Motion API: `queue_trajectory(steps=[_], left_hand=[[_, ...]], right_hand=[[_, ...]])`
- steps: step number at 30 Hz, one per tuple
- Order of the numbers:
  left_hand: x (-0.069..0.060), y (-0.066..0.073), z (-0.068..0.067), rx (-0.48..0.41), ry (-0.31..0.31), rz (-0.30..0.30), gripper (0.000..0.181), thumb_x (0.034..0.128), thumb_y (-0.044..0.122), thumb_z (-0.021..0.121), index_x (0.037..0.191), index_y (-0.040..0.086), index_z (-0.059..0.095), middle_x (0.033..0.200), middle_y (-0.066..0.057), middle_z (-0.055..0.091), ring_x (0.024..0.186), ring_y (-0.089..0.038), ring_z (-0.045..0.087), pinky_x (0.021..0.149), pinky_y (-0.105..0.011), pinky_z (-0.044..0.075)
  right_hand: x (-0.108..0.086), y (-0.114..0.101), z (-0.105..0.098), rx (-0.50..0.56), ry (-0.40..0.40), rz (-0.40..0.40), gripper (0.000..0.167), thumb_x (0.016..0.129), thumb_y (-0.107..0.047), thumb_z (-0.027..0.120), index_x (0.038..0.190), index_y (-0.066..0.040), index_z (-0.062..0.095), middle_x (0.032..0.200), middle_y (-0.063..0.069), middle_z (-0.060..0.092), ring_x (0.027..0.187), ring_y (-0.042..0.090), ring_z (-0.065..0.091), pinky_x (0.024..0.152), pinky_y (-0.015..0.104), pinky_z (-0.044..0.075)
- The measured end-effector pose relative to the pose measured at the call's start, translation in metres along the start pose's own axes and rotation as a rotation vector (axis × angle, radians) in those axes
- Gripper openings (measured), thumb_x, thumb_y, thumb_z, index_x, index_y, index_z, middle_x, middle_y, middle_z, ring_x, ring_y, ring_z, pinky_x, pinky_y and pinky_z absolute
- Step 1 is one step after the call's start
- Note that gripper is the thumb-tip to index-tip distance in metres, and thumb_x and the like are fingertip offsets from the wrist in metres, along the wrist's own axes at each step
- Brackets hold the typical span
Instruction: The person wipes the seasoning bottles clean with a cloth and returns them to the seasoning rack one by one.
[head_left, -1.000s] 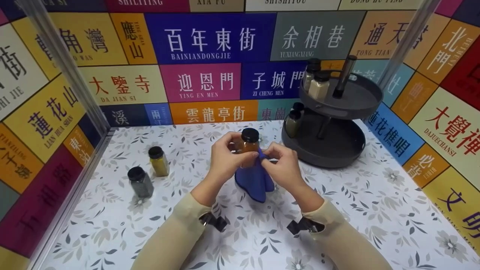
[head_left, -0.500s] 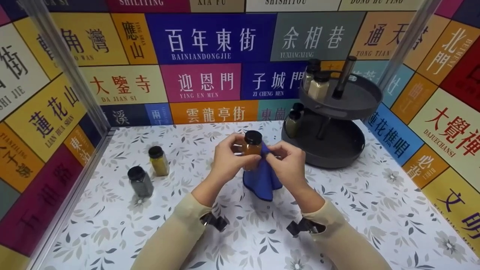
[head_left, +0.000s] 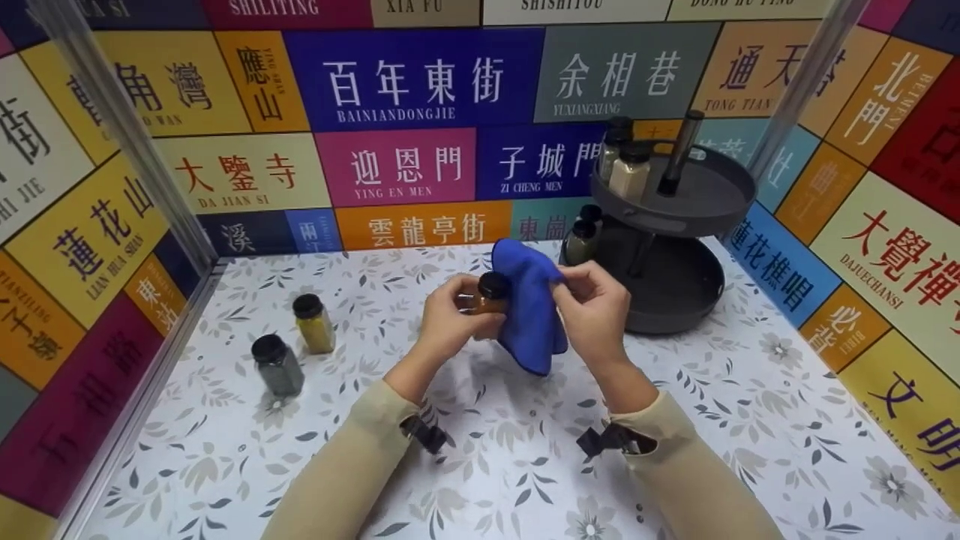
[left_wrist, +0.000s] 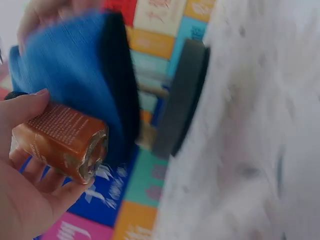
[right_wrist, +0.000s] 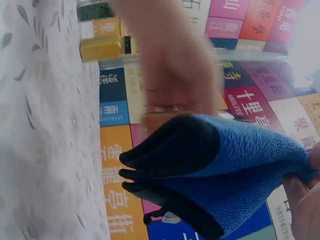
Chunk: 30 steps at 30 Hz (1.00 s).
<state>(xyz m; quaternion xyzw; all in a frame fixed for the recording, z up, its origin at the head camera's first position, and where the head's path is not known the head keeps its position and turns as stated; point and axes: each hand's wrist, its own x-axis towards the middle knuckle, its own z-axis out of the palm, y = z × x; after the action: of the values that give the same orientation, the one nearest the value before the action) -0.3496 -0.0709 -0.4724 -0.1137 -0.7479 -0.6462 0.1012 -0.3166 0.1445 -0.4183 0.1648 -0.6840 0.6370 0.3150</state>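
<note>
My left hand [head_left: 448, 319] grips a spice jar [left_wrist: 65, 135] with a black lid and orange-brown contents, held above the table. Printed text shows on the jar's side in the left wrist view. In my right hand [head_left: 598, 311] a blue cloth [head_left: 531, 307] is pinched by one edge between thumb and fingers. The cloth hangs folded, right beside the jar, and covers part of it in the head view. From the right wrist, the cloth's dark-edged folds hide most of the jar. Whether cloth and jar touch is hard to tell.
On the left of the table stand a jar with yellow contents [head_left: 314, 324] and a jar with grey contents [head_left: 277, 366]. A dark two-tier round rack [head_left: 675, 307] stands at the back right, with several jars on its tiers. Printed panels [head_left: 405, 165] wall the table.
The blue cloth has risen from below the jar to beside and above its lid. My right hand has moved right and slightly up; the jar has tilted and shifted slightly.
</note>
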Motion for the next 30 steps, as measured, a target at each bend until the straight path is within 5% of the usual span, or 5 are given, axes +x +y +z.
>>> queue_trajectory(steps=[9, 17, 24, 30], left_hand=[[0.019, -0.058, -0.018, 0.0, 0.068, -0.153, 0.039, 0.0693, -0.003, 0.088, 0.102, 0.006, 0.07, 0.098, -0.008, 0.073, 0.092, -0.023, 0.076, 0.083, -0.027, 0.057], [0.022, -0.069, -0.024, 0.031, 0.049, -0.225, 0.038, 0.0671, -0.009, 0.079, 0.097, 0.006, 0.062, 0.103, -0.01, 0.066, 0.094, -0.026, 0.073, 0.081, -0.03, 0.056], [0.025, -0.076, -0.031, 0.05, -0.162, -0.094, 0.069, 0.0666, -0.017, 0.06, 0.134, -0.001, 0.064, 0.127, -0.019, 0.07, 0.118, -0.025, 0.064, 0.109, -0.038, 0.049], [0.026, -0.08, -0.032, 0.032, -0.21, -0.068, 0.073, 0.0677, -0.022, 0.053, 0.138, -0.003, 0.064, 0.127, -0.02, 0.07, 0.11, -0.019, 0.063, 0.098, -0.027, 0.049]], right_hand=[[0.014, 0.0, -0.014, -0.131, -0.062, 0.037, 0.007, 0.089, 0.004, 0.079, 0.094, 0.0, 0.078, 0.095, 0.015, 0.079, 0.084, 0.007, 0.077, 0.074, 0.02, 0.061], [0.016, 0.0, -0.016, -0.174, -0.095, 0.08, 0.005, 0.089, 0.002, 0.08, 0.094, -0.001, 0.077, 0.096, 0.015, 0.079, 0.087, 0.013, 0.079, 0.077, 0.019, 0.061], [0.015, 0.002, -0.014, -0.158, -0.123, 0.079, 0.005, 0.089, 0.003, 0.08, 0.092, 0.0, 0.077, 0.095, 0.017, 0.079, 0.085, 0.012, 0.078, 0.076, 0.019, 0.061], [0.013, 0.001, -0.012, -0.169, -0.145, 0.093, 0.006, 0.089, 0.002, 0.079, 0.094, -0.001, 0.077, 0.096, 0.014, 0.08, 0.087, 0.013, 0.077, 0.077, 0.02, 0.061]])
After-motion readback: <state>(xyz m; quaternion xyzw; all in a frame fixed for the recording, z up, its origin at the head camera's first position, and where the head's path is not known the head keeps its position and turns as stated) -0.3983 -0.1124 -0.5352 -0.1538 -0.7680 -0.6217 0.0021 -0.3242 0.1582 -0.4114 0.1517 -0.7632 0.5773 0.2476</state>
